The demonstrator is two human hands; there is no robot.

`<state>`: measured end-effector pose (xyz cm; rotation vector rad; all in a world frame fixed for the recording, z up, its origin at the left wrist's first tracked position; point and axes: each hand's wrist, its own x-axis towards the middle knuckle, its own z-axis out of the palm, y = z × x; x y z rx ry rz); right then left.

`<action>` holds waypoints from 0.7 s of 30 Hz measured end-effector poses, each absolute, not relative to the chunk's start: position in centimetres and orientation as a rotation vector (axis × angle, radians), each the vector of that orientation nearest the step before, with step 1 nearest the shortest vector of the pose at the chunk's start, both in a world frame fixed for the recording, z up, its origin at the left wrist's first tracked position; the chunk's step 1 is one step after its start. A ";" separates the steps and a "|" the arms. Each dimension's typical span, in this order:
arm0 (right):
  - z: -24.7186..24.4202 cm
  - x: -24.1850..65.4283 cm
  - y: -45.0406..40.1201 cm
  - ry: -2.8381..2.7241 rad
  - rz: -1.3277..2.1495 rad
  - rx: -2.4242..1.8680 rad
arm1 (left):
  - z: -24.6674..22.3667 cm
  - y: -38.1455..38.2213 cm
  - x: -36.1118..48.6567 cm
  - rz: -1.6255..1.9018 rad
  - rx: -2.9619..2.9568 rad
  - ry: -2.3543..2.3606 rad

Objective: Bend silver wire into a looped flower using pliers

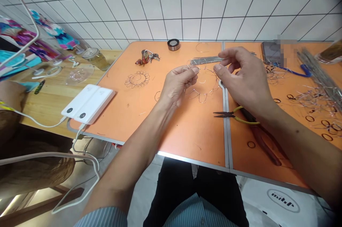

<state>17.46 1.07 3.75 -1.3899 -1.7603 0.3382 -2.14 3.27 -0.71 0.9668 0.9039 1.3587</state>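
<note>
My left hand (177, 82) is closed in a pinch on a thin wire ring (202, 97) with bent loops around its edge. Beside the ring's right side is my right hand (242, 77), its fingers half curled and a gap showing between thumb and forefinger. The fine wire is hard to follow near the right thumb. Behind the hands lies a bundle of straight wires (205, 60). A second looped wire ring (137, 79) rests on the orange table to the left. Needle-nose pliers with yellow handles (226, 114) lie below my right hand.
Red-handled pliers (267, 146) lie under my right forearm. Wire scraps (307, 100) and a long wire bundle (324, 77) cover the right side. Keys (153, 56), a round tin (173, 44) and white power banks (88, 104) are on the left. A tiled wall (192, 6) stands behind.
</note>
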 end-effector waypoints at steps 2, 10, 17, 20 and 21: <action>3.9 17.6 1.3 -1.768 0.301 -1.429 | -0.7 3.3 -2.2 1.344 0.963 0.876; 4.4 17.8 1.3 -1.769 0.758 -1.354 | -0.4 2.8 -1.9 1.331 1.000 0.822; 3.4 17.6 1.6 -1.804 0.616 -1.272 | -0.4 2.7 -1.6 1.337 1.045 0.870; 3.1 17.4 1.6 -1.864 0.517 -1.261 | -0.4 2.6 -1.5 1.341 1.069 0.891; 3.0 17.3 1.6 -1.884 0.485 -1.257 | -0.5 2.6 -1.5 1.339 1.078 0.894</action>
